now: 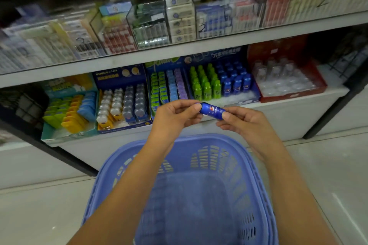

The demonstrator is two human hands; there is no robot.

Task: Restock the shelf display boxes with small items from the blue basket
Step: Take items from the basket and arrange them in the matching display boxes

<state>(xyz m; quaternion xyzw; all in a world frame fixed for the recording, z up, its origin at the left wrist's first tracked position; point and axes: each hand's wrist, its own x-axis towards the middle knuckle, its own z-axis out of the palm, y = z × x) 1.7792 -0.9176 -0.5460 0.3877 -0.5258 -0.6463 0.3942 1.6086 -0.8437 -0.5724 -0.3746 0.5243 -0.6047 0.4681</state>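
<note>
The person holds a small blue bottle-shaped item point(212, 111) lying on its side between both hands, above the far rim of the blue basket point(258, 175) and in front of the lower shelf point(288, 109); the left hand point(175, 115) pinches its left end, thumb and fingers clamped on it; the right hand point(245, 123) pinches its right end, fingers likewise curled and clamped on it. The basket stands on the pale floor point(39, 205) just before the shelf; its inside is blurred and what it holds cannot be told. Just behind the hands stands a blue display box point(225, 79) with rows of green bottles on the left and blue ones on the right; to its left are a box of green, blue and purple packs point(169, 85), a dark blue box of small round-topped items point(123, 101) and a teal box of yellow and blue items point(69, 113); to its right stands a red box of clear bottles point(284, 77). The upper shelf point(179, 49) carries blurred packets behind clear holders.
</note>
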